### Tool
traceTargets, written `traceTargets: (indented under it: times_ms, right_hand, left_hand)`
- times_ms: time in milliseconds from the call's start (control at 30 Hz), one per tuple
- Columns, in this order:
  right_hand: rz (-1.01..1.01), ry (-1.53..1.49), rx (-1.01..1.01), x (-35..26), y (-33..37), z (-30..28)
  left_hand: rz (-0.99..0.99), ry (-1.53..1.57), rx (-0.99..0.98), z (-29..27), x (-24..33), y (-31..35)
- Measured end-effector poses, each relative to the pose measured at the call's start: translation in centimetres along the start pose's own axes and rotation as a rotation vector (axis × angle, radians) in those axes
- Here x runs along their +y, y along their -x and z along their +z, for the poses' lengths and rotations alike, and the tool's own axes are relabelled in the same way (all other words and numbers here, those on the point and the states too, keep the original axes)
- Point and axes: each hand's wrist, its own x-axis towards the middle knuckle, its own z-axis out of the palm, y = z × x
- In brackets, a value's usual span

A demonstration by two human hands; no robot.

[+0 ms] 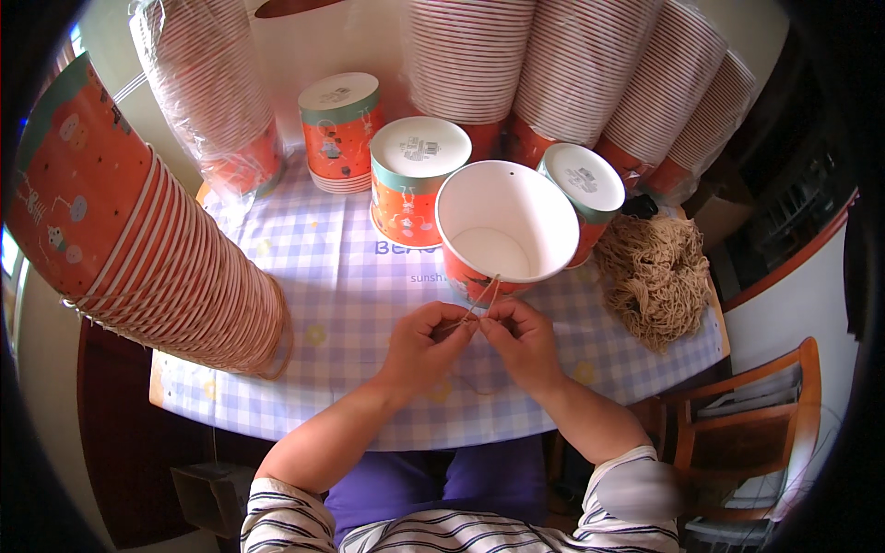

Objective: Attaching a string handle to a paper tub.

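Observation:
A large orange paper bucket (507,221) with a white inside stands upright in front of me, its mouth facing up. A thin tan string (491,291) comes out through its near wall just under the rim. My left hand (426,343) pinches the string between thumb and forefinger. Close against it, my right hand (521,339) pinches the string too, the fingertips of both hands almost touching. Whether a knot lies between them is hidden by the fingers. A loose end of string hangs faintly below onto the tablecloth.
Upside-down buckets (419,180) stand behind the upright one. A tall leaning stack of buckets (157,240) with strings is at the left. Plastic-wrapped stacks (581,74) line the back. A heap of tan strings (656,276) lies right, above a wooden chair (751,433). Checked cloth (341,396) covers the table.

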Motion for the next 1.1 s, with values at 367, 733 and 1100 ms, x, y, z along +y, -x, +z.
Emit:
traceTargets:
  times_ms: [367,733,1100]
  right_hand:
    - [0.0,-0.07,0.049,-0.1,0.0,-0.1]
    - [-0.028,-0.088,0.073,-0.1,0.0,-0.2]
    - [-0.115,-0.005,0.063,-0.3,0.1,0.1]
  left_hand:
    - [-0.02,-0.05,0.059,-0.2,0.2,0.2]
    - [0.024,-0.005,0.008,-0.7,-0.3,0.2]
    - [0.017,-0.066,-0.01,-0.7,-0.8,0.1]
